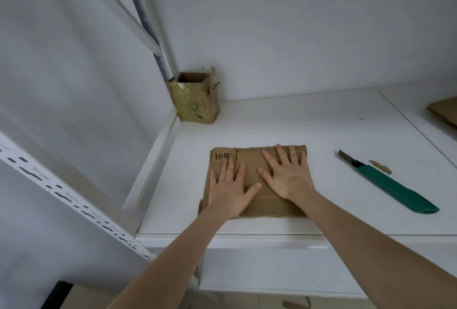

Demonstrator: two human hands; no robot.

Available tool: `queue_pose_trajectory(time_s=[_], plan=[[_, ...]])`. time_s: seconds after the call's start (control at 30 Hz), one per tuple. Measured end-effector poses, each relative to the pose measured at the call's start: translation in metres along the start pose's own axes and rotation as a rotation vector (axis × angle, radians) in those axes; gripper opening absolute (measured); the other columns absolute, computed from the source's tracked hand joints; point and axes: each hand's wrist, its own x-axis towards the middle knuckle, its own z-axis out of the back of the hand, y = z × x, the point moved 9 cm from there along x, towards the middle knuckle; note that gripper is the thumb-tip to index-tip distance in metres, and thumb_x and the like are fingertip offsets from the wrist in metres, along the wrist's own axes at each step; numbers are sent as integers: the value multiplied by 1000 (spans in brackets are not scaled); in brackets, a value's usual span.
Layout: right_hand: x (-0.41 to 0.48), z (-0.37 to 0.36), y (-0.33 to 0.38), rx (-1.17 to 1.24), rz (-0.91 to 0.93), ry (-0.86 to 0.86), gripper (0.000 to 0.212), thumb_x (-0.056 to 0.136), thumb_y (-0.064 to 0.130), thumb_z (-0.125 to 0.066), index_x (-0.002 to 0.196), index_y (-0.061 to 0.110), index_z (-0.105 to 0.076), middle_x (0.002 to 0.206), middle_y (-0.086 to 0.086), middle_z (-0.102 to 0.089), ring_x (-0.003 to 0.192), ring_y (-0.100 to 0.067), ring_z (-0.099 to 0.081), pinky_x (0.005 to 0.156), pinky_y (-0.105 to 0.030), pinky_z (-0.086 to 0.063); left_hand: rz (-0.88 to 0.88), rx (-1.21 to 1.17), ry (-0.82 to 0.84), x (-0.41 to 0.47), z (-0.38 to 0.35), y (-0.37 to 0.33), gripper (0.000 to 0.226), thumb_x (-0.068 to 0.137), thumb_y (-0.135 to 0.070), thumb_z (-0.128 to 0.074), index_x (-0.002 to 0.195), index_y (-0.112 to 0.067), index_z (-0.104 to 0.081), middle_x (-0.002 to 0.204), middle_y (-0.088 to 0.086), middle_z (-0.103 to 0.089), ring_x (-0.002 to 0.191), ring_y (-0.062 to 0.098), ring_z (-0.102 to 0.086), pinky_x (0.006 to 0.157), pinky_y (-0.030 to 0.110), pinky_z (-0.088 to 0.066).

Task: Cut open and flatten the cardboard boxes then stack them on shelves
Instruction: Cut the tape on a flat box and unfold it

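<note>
Flattened cardboard box [257, 182], brown, printed "10号" at its far left corner, lies flat near the front edge of a white shelf [321, 130]; the left hand [228, 191] and right hand [288, 176] press on it side by side, palms down, fingers straight and spread, gripping nothing. To its right, well apart, lies a green-handled utility knife [388, 182] with blade extended and a small cardboard scrap [379, 166] just beside it. An upright open-topped box [195, 98] with worn tape stands in the far left corner, and another flat cardboard piece [445, 110] sits at the right edge.
</note>
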Motion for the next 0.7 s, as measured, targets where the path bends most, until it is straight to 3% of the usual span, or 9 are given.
queue_pose_trajectory(time_s=[0.1, 0.2, 0.3, 0.4, 0.7], plan=[[-10, 10, 3, 9, -14, -121, 59, 100, 55, -12, 155, 34, -9, 164, -5, -5, 150, -29, 0, 120, -50, 2, 12, 70, -52, -6, -3, 0, 105, 66, -79, 20, 155, -25, 8, 163, 7, 11, 150, 22, 11, 119, 51, 9], [-24, 5, 10, 50, -8, -85, 60, 101, 53, -13, 156, 30, -8, 164, -8, 1, 150, -30, 5, 120, -48, 4, 18, 78, -70, -6, -3, 0, 109, 63, -81, 28, 155, -26, 6, 163, 6, 10, 150, 21, 10, 119, 54, 6], [-37, -6, 18, 35, 27, -12, 59, 101, 55, -10, 155, 34, -2, 163, -6, 12, 149, -29, 13, 119, -49, 9, 31, 86, -82, -5, -2, 1, 94, 75, -75, 15, 155, -26, 4, 163, 5, 8, 150, 21, 9, 118, 56, 5], [-42, -9, 18, 15, 26, -27, 56, 102, 51, -9, 155, 36, 0, 163, -5, 11, 150, -29, 11, 120, -50, 6, 23, 107, -88, -6, -2, -1, 77, 92, -68, -5, 156, -25, 3, 163, 5, 7, 150, 21, 9, 119, 55, 5], [-43, -7, 16, 3, -7, -22, 57, 100, 56, -8, 154, 40, 1, 163, -2, 13, 150, -26, 11, 117, -54, 12, -37, -33, -34, -13, -3, 2, 77, 93, -67, -9, 156, -24, -3, 163, 3, 8, 149, 16, 13, 120, 45, 10]])
